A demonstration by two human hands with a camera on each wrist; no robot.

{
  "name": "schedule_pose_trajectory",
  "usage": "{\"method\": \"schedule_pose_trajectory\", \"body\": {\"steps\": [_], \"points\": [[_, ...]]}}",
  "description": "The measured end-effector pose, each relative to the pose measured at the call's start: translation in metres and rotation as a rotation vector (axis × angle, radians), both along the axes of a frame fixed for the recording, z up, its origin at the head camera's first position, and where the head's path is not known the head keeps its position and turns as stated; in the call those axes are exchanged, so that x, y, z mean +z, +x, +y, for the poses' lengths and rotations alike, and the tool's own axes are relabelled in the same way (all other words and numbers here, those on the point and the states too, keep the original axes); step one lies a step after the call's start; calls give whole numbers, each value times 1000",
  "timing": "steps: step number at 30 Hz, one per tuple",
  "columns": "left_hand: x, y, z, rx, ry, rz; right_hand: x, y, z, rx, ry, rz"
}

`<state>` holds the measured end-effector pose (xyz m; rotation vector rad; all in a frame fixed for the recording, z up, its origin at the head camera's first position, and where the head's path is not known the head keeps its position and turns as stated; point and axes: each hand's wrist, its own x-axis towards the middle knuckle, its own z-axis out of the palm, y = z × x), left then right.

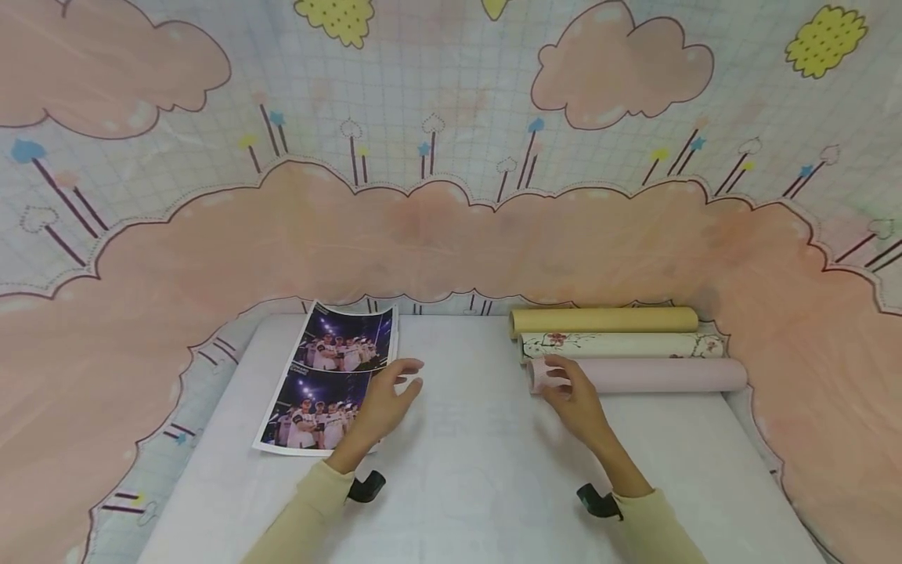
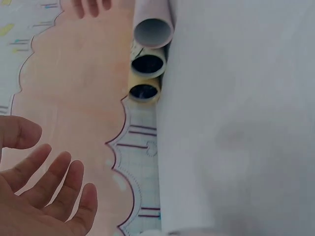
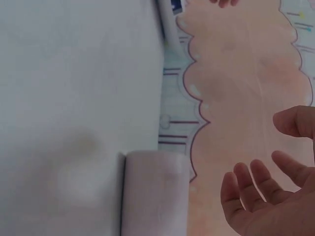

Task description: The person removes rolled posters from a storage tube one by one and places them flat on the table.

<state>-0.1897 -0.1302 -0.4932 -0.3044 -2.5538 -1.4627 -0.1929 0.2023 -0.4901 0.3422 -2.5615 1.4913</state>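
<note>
Head view shows you a patterned cloth rising beyond your left grip and right grip. White and broad, the bench spreads beneath both. Left of your left grip and partly behind it in this view, a printed photo sheet lies spread out. Beyond your right grip and reaching to its right, three tubes lie side by side: a pink roll nearest, a flowered roll next, a yellow roll farthest. Both grips have fingers loosely curved around nothing; the right one appears to hover just short of the pink roll. So the sheet is out, the rolls are wound and lined up, and nothing is lifted; whether more handling is left, you cannot tell. Smallest, a black piece sits by your left wrist.
</note>
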Motion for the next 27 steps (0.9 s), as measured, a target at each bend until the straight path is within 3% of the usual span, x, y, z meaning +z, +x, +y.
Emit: {"method": "schedule_pose_trajectory", "body": {"steps": [8,16,27], "points": [[-5,-7,27,-43,46,-7,5,-8,24,-60,81,63],[-8,-24,56,-59,125,-48,7,-22,46,-97,147,124],[-10,-49,100,-92,222,-124,3,-43,65,-130,307,132]]}}
